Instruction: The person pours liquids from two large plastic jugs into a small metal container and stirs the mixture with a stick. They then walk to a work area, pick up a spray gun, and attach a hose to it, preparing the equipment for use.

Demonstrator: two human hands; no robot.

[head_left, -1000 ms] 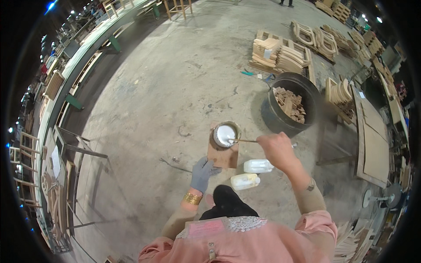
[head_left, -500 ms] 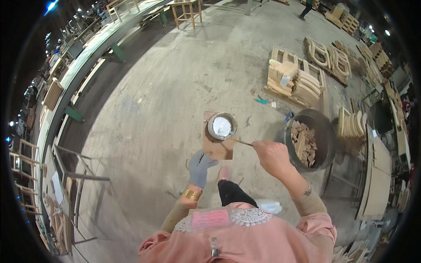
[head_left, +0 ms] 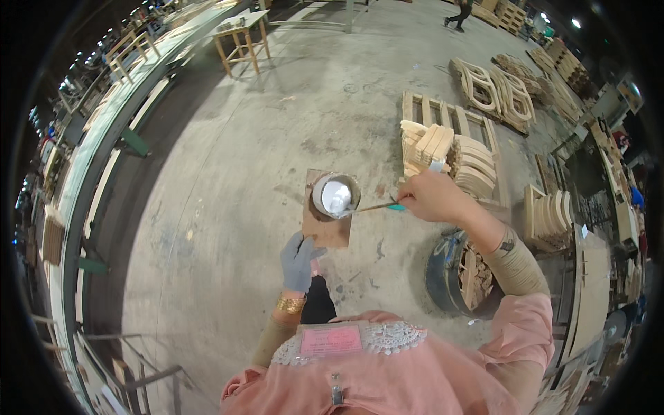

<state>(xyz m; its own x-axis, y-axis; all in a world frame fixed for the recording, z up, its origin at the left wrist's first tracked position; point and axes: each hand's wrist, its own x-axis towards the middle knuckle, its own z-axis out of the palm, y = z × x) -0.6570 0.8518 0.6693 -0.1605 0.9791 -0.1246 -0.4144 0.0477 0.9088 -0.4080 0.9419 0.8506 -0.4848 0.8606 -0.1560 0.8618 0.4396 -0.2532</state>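
Note:
My left hand [head_left: 298, 263], in a grey glove, grips the near edge of a flat brown board [head_left: 325, 232]. On that board stands a round pot [head_left: 353, 187] holding a white paste or liquid [head_left: 335, 194]. My bare right hand [head_left: 430, 196] pinches the end of a thin brush or stick [head_left: 377, 207]. Its other end rests at the pot's near right rim, whitened by the stuff there; whether it has bristles I cannot make out.
Right of me stands a dark barrel [head_left: 443, 271] with wood scraps [head_left: 476, 280]. Beyond it lies a pallet [head_left: 427, 109] with stacked curved wood parts [head_left: 472, 166]. A long green-legged bench [head_left: 86, 155] runs along the left. A person [head_left: 458, 15] walks far off.
I have moved forward over the floor, so the pallet and barrel come closer. The pot and board stay in my left hand. My right hand has risen slightly with the stick.

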